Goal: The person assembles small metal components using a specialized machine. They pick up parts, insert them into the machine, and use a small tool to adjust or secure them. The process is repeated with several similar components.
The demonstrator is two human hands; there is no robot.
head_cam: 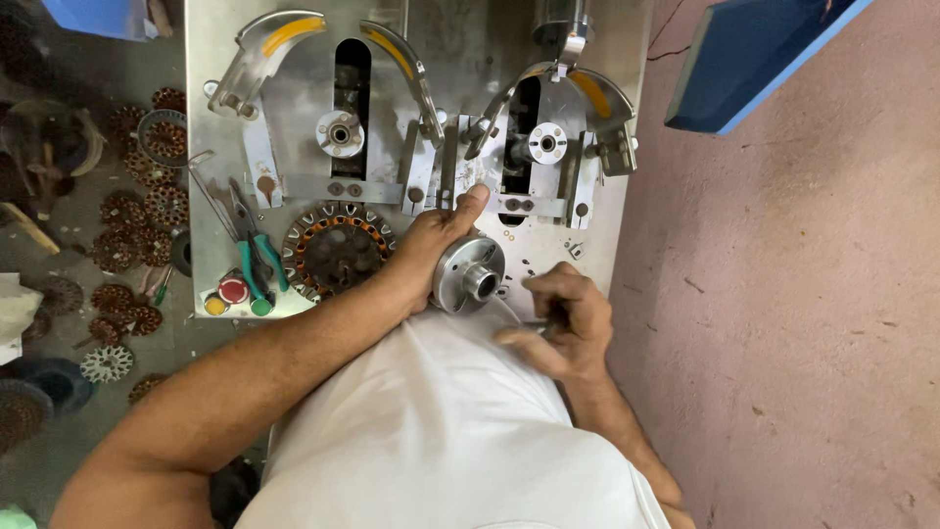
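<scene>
Gripping a round metal hub (470,275) at the lower edge of the steel desk (211,147), our left hand (436,240) wraps its rim, thumb pointing toward twelve o'clock. We see a silver, machined disc with a raised central collar and a dark bore, its face dull and lightly scuffed. At three o'clock from it our right hand (563,318) is curled shut on a thin metal tool (537,328), mostly hidden. At nine o'clock from the hub lies a wound stator (336,250) with copper coils, and beyond it green-handled pliers (257,257) beside coloured buttons (232,292).
</scene>
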